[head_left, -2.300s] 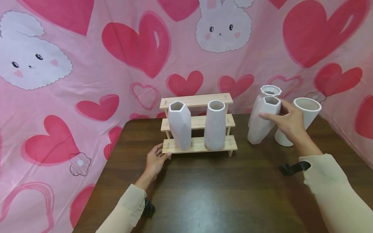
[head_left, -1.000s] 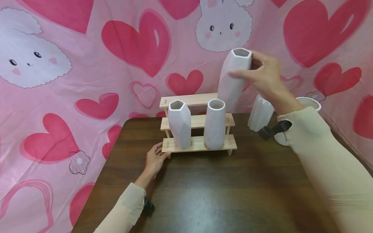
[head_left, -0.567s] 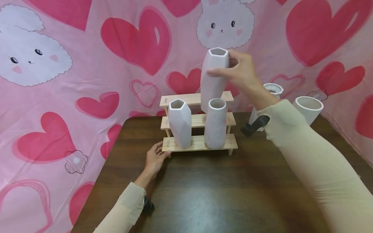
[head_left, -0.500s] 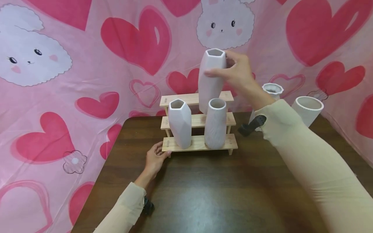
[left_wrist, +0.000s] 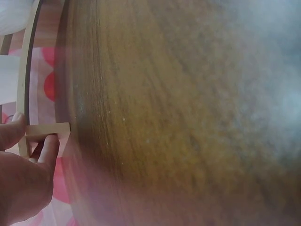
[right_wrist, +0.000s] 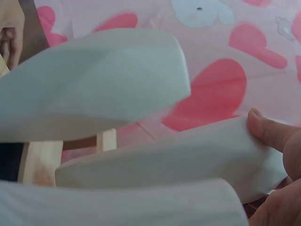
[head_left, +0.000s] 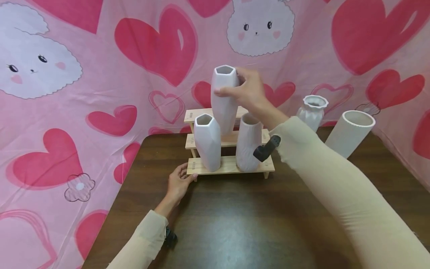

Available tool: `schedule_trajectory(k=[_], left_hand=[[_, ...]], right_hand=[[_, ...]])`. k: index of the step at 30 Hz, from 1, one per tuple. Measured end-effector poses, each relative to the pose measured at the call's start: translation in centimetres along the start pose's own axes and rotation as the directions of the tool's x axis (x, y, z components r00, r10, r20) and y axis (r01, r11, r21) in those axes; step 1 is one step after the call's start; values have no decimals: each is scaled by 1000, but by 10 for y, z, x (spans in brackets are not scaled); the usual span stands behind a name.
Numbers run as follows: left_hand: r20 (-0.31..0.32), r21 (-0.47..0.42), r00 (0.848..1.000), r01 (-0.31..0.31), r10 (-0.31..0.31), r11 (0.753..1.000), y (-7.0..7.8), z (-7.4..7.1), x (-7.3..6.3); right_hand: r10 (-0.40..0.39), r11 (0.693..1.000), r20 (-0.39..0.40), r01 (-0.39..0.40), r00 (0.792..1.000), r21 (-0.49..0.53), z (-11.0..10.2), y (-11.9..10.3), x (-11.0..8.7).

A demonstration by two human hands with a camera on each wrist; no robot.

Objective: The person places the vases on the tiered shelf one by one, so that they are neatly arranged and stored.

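A three-tier wooden display stand (head_left: 228,164) stands at the back of the table. My left hand (head_left: 178,184) grips its lower left corner, thumb on top of the bottom shelf and fingers beneath, as the left wrist view shows. My right hand (head_left: 248,89) holds a white faceted vase (head_left: 224,101) with a five-sided mouth near its top, thumb in front. The vase is upright over the middle shelf, its base partly behind the bottom-shelf vases. On the bottom shelf stand another faceted vase (head_left: 207,144) at left and a round textured vase (head_left: 248,145) at right, partly covered by the right wrist strap.
To the right on the dark wooden table (head_left: 221,224) are a white vase with a scalloped rim (head_left: 312,114) and a wide-mouthed, tapered white vase (head_left: 351,132). A pink cloth (head_left: 134,93) with hearts and rabbits hangs behind and at the sides.
My right hand has taken the faceted vase from the right side, lifted it and carried it left, then lower over the stand. My left hand has stayed at the stand's corner.
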State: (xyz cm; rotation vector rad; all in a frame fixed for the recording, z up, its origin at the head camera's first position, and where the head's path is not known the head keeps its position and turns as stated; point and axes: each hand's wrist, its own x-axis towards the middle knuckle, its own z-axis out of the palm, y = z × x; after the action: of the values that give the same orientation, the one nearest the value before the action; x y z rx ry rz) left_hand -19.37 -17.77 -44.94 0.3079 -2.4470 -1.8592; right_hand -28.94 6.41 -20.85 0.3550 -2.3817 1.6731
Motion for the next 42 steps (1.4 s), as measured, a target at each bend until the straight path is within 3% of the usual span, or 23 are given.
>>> schedule_trajectory(k=[7,18,33,42], left_hand=[[12,-17,1000,1,-1,1000,2,-3,2],[17,-22,1000,1,-1,1000,4,-3,4],[12,3,1000,22,-22,1000,5,-4,3],[13,5,1000,8,-8,1000,5,-4,4]], right_hand=[[71,995,52,-74,996,69,22,1,3],[104,992,61,-99,993,-80,36,4,7],[169,979,105,-155,980,-131,38,1,11],[206,977,198,-190,958,-97,32,0,14]])
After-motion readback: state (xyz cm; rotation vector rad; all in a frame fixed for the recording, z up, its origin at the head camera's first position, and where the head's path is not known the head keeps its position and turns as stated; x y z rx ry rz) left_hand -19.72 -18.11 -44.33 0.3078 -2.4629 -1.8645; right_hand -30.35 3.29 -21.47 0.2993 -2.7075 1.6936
